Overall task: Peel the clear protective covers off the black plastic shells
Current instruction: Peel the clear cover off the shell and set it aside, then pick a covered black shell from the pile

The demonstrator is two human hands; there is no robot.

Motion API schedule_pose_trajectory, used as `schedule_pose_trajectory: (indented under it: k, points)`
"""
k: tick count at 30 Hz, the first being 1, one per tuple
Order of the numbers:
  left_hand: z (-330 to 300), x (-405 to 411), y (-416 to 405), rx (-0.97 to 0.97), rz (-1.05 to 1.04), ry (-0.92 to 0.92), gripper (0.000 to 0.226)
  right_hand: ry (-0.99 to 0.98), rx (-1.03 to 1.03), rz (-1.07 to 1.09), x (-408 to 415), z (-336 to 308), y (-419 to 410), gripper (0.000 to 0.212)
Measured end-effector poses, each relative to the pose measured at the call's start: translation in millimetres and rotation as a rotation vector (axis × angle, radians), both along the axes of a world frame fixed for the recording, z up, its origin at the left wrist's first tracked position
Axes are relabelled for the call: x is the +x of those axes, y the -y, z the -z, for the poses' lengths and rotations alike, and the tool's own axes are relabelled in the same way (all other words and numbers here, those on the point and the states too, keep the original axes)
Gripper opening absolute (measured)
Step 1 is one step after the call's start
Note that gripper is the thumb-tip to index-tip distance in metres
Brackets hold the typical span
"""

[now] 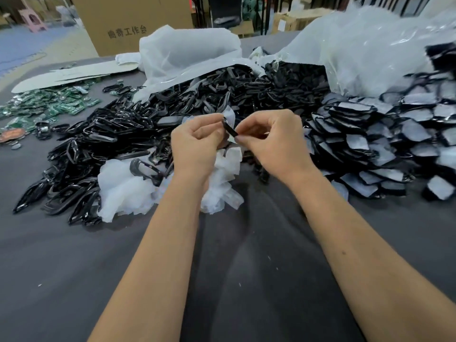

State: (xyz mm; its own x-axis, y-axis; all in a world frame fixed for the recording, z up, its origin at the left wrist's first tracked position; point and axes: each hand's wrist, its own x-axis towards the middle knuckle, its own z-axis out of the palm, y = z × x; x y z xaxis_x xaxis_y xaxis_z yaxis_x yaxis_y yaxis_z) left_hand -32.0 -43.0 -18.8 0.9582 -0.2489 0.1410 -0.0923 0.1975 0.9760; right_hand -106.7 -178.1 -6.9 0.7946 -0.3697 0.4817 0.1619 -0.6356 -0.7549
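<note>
Above the dark table, my left hand (197, 141) and my right hand (271, 139) both pinch one black plastic shell (230, 129), held edge-on between them. A clear cover (230, 116) sticks up from the shell near my left fingertips, partly lifted. Which fingers grip the film I cannot tell. Under my hands lies a heap of peeled clear covers (128, 188). A pile of bare black shells (103, 144) spreads to the left and behind. Shells still wearing covers (375, 134) are stacked on the right.
Green circuit boards (49, 104) lie at the far left beside a flat cardboard sheet (74, 75). White and clear plastic bags (370, 45) rise behind the piles, with a cardboard box (128, 23) beyond. The dark table cloth (234, 267) stretches toward me.
</note>
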Motion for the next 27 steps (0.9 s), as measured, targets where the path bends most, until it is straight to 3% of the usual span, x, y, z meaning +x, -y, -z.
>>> schedule_pose_trajectory:
  k: [5,13,17,22,27]
  points:
    - [-25.9,-15.3,65.5,0.066,0.083,0.036,0.031,0.027,-0.427,0.264,-30.4,-30.6,47.2,0.017]
    - [-41.2,-39.1,158.4,0.581,0.314,0.390,0.066,-0.173,-0.476,0.598,-53.7,-51.8,130.6,0.031]
    - [-36.2,-41.8,167.2,0.711,0.304,0.433,0.068,-0.280,-0.440,0.596,-55.8,-51.9,144.7,0.035]
    - [-28.5,-41.2,132.5,0.625,0.095,0.412,0.052,-0.164,-0.397,0.603,-44.0,-53.6,123.6,0.036]
    - [-21.3,-37.6,82.6,0.679,-0.040,0.417,0.033,-0.156,-0.378,0.377,-7.2,-36.0,57.6,0.038]
